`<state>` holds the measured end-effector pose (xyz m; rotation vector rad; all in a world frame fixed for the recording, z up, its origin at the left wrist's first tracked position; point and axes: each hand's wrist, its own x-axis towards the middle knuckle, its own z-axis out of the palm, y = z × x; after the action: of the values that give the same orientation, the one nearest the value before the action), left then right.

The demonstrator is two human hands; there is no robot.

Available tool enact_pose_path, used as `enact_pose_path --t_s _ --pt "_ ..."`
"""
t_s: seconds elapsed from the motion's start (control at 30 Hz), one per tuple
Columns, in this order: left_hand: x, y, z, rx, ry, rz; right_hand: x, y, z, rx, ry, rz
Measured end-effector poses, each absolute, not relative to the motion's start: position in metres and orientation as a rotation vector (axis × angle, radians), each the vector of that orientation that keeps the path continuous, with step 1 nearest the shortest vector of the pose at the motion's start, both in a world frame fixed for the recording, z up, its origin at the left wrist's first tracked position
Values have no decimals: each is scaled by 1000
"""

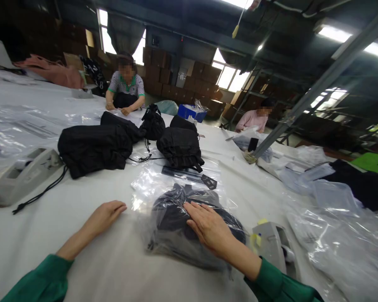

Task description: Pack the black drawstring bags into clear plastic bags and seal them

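My right hand (210, 226) lies flat, fingers stretched out, on a clear plastic bag (151, 245) with a dark, soft fabric item (176, 235) inside. The item's kind is hard to make out through the shiny film. To the left of the bag, apart from it, my left hand (105, 214) rests at the white table with its fingers extended and nothing in them. Just beyond the bag lies a dark hang tag (209, 182) on more clear plastic. Farther on is a black fabric bag (179, 147) with straps.
A black drawstring pouch (94, 147) and a smaller black bag (153, 122) lie ahead. Tape dispensers stand left (25, 174) and right (275, 245). Loose plastic bags (337, 235) pile up at right, near a metal post (302, 107). Two people sit across the table.
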<state>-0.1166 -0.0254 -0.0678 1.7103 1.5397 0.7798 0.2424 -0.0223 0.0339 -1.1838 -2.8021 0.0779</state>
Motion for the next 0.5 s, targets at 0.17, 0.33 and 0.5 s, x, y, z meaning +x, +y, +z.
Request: enact_pose_path --t_s 0.17,0.33,0.5 --pt "-60 -115 -92 555 1395 1031 254 -33 48 -1289 -2721 -120" --pt "35 -134 -102 69 926 1172 270 -39 36 -1499 -2640 -178" --pt "80 -106 -95 38 872 1189 287 -34 30 -1506 -2475 -100"
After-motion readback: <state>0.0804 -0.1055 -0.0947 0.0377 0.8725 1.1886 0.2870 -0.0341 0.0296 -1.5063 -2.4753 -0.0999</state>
